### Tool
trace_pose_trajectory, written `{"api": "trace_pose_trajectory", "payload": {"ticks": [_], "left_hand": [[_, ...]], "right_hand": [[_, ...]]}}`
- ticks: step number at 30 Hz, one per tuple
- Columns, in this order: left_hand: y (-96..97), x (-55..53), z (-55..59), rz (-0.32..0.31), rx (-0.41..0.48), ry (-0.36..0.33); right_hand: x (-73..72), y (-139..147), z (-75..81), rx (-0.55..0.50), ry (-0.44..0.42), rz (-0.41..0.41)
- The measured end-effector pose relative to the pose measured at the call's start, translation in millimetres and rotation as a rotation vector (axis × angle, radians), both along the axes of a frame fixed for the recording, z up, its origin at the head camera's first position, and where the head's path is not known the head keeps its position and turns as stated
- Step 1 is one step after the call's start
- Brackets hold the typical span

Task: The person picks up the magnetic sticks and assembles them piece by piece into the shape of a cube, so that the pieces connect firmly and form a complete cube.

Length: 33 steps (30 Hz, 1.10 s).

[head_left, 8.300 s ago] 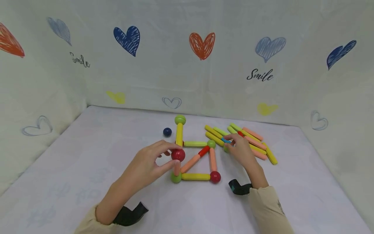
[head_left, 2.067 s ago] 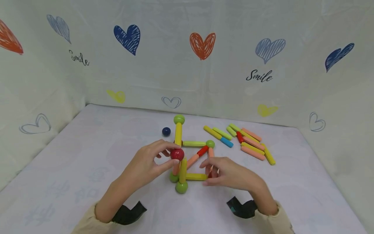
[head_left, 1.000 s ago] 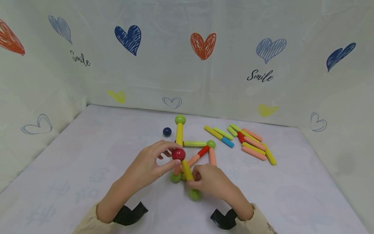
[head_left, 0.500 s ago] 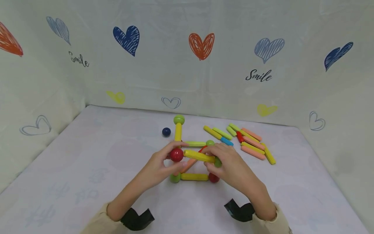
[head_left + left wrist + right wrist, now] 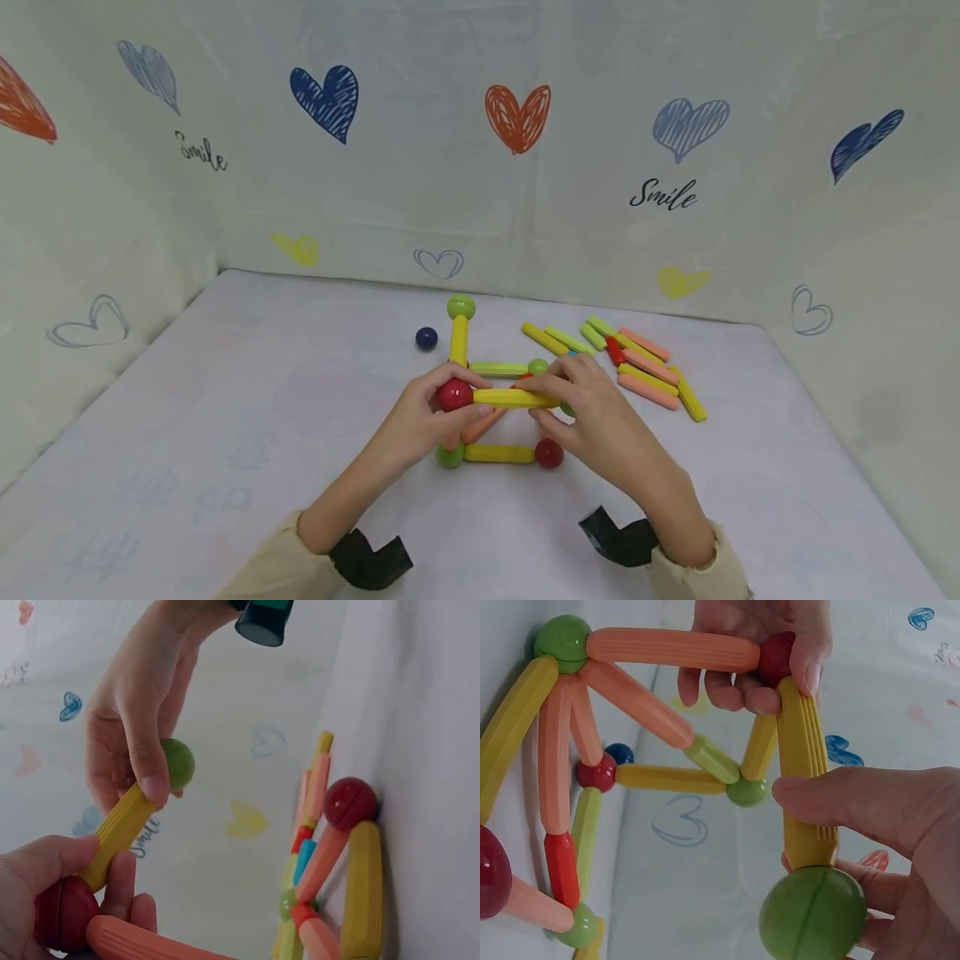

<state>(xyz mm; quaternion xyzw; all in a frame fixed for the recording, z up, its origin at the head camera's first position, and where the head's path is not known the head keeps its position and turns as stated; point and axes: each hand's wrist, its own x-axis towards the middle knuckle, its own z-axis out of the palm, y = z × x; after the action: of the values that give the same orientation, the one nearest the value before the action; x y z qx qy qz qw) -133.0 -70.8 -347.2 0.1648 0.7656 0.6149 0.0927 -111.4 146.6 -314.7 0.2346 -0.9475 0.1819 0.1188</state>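
Between thumb and fingers of my left hand (image 5: 408, 421) is a red magnetic ball (image 5: 454, 395), held at the top of an upright salmon stick (image 5: 675, 649). My right hand (image 5: 600, 417) pinches a yellow magnetic stick (image 5: 513, 398) that carries a green ball (image 5: 814, 915) at its far end. The stick lies level, its other end against the red ball, where my left thumb and fingertips also touch it. Below is a base frame with a front yellow stick (image 5: 499, 453), a red corner ball (image 5: 549, 453), a green corner ball (image 5: 450, 456) and a back lime stick (image 5: 500, 369).
A yellow stick (image 5: 459, 337) topped by a green ball (image 5: 461, 306) rises at the frame's back left. Beside it lies a dark blue ball (image 5: 426, 338). Several loose sticks (image 5: 649, 390) lie at the back right. A heart-printed cloth (image 5: 517, 208) hangs behind the table.
My right hand took the yellow stick with its green ball from the front, swung it up level and brought it to the red ball. My left fingers have spread onto the stick's end.
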Motion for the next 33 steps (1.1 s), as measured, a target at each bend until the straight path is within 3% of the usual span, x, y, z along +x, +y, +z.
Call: {"api": "trace_pose_trajectory", "payload": {"ticks": [8,14,18,22,25,28,33], "left_hand": [[5.0,0.1,-2.1,0.027,0.033,-0.04],[5.7,-0.6,-1.5,0.031,0.06,-0.095],[5.8,-0.4,-0.9,0.046,0.083,-0.116],[6.4,0.1,-1.0,0.072,0.108,-0.126],[7.6,0.5,-1.3,0.083,0.117,-0.128],[8.2,0.7,-1.7,0.083,0.12,-0.122],[8.0,0.1,-2.1,0.075,0.135,-0.133]], "right_hand": [[-0.5,34.2,7.4,-0.118,-0.152,-0.024],[-6.9,84.5,4.0,-0.212,-0.206,-0.194],[-19.8,126.1,-14.7,-0.205,-0.207,-0.31],[-38.9,162.2,-50.0,-0.164,-0.191,-0.453],[-46.9,169.1,-66.8,-0.138,-0.259,-0.475],[-49.6,162.3,-70.3,-0.132,-0.386,-0.428],[-53.1,148.2,-73.1,-0.09,-0.453,-0.407]]}}
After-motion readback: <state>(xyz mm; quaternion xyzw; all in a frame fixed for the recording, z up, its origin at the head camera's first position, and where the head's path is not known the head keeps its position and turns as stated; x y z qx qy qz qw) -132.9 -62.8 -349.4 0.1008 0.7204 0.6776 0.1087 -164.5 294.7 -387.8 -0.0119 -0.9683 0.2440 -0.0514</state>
